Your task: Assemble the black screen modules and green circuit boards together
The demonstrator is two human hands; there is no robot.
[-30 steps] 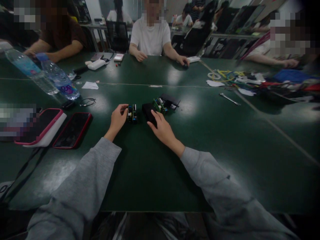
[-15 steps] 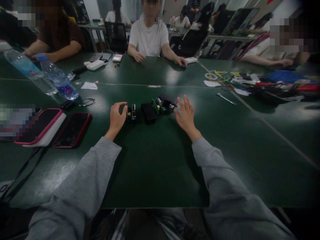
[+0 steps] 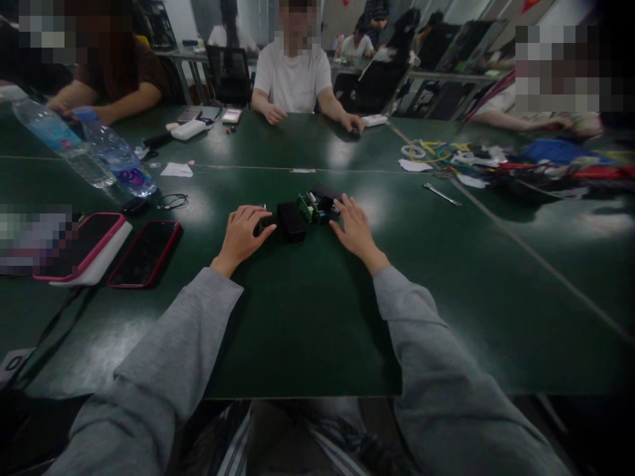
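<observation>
Together, both hands flank a boxy matte-black casing.

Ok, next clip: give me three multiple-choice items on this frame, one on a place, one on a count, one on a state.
1. Where does the black block lie?
A. Between the two hands
B. Beside the water bottles
C. On a phone

2. How many phones with red edges lie at the left?
A. One
B. Two
C. Four

3. How is the left hand placed?
A. Raised off the table
B. Fingers curled over a small part on the table
C. Gripping a bottle

Answers:
1 A, the block sits between the left hand and the right hand.
2 B, two phones lie side by side.
3 B, its fingers cover a small dark part on the green table.
</observation>
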